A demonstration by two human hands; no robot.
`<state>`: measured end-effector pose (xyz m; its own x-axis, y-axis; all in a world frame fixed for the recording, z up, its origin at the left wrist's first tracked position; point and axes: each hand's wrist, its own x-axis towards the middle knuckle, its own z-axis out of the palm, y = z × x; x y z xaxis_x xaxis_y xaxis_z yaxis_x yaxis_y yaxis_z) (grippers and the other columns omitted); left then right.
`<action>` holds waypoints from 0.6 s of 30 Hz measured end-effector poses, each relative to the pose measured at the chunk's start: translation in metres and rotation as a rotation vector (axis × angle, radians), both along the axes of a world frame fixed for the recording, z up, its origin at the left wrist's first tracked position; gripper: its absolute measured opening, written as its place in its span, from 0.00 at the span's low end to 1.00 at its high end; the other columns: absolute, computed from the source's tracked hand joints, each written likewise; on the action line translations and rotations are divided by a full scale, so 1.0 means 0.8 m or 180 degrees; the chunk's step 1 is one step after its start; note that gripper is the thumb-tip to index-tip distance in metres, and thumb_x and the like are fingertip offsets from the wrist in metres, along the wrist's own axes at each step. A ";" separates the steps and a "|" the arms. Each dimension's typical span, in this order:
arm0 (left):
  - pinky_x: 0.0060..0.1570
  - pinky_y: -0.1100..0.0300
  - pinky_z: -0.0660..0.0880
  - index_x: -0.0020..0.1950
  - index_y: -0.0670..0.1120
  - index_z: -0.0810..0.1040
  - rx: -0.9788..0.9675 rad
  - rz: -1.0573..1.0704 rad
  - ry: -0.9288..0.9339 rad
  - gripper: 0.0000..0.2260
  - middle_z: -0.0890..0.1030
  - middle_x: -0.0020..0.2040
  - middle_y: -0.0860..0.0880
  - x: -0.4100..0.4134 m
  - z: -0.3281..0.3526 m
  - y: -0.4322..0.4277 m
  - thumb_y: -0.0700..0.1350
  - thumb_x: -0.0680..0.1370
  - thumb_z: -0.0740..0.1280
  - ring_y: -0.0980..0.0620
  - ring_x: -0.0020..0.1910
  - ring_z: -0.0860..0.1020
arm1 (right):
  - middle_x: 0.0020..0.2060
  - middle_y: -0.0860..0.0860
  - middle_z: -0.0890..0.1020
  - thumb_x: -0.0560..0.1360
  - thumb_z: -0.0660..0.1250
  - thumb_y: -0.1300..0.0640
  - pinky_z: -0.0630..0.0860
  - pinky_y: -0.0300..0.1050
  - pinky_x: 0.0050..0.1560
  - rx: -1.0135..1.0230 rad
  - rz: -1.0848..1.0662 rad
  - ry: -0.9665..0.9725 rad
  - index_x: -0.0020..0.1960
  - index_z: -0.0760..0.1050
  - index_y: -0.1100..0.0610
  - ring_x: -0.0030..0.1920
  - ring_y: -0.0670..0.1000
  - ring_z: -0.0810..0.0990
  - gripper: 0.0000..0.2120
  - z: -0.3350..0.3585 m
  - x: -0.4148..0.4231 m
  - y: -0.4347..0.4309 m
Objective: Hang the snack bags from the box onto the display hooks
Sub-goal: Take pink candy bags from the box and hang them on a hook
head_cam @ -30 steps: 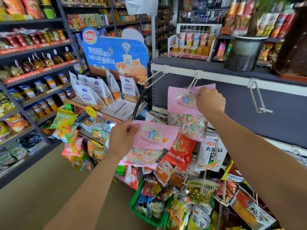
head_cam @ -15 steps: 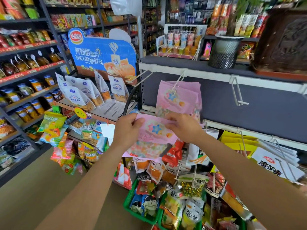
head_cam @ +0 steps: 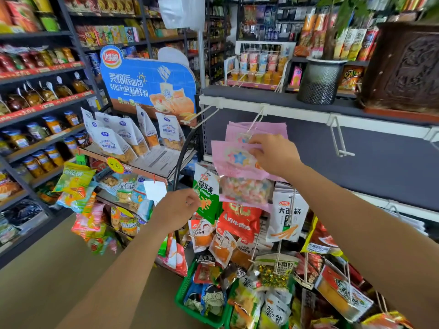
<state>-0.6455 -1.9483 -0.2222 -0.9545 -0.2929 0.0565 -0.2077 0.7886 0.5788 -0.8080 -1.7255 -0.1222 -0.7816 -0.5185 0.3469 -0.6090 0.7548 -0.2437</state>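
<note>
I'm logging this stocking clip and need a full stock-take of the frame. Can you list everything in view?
Pink snack bag: one, pink with a star picture, held at the hook holding the pink bags.
Hung pink bags: several, count unclear, pink, on that hook.
Empty hooks: at least two, white, on the top rail.
Hanging snacks: many, red, white, green, on lower hooks.
Green basket: one, green, on the floor, full of packets.
Blue sign: one, blue, above the white bread bags.
Jars: many, orange contents, on the left shelves.
Mesh pot: one, dark, on the top shelf.
Left hand: empty, lowered.
Right hand: gripping the pink snack bag.
</note>
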 end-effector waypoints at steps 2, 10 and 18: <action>0.54 0.54 0.76 0.52 0.54 0.81 0.0014 -0.0016 -0.0039 0.07 0.82 0.51 0.57 -0.002 0.000 0.000 0.53 0.79 0.65 0.55 0.51 0.79 | 0.55 0.51 0.83 0.79 0.63 0.54 0.73 0.48 0.46 -0.0078 -0.0132 -0.0052 0.63 0.78 0.47 0.55 0.58 0.80 0.13 0.005 -0.011 -0.003; 0.54 0.54 0.76 0.53 0.53 0.81 -0.0131 -0.0098 -0.0140 0.09 0.82 0.52 0.55 -0.016 -0.003 -0.014 0.54 0.79 0.64 0.54 0.52 0.79 | 0.45 0.50 0.82 0.77 0.62 0.55 0.70 0.45 0.39 0.0072 -0.0313 -0.0127 0.57 0.80 0.46 0.41 0.55 0.75 0.12 0.010 -0.032 -0.005; 0.54 0.54 0.77 0.52 0.56 0.80 -0.0175 -0.0119 -0.0104 0.07 0.82 0.52 0.58 -0.045 0.007 -0.017 0.54 0.79 0.63 0.56 0.51 0.78 | 0.44 0.51 0.82 0.78 0.62 0.52 0.70 0.44 0.38 0.0171 -0.0284 -0.0058 0.53 0.79 0.48 0.43 0.57 0.79 0.08 0.006 -0.029 -0.018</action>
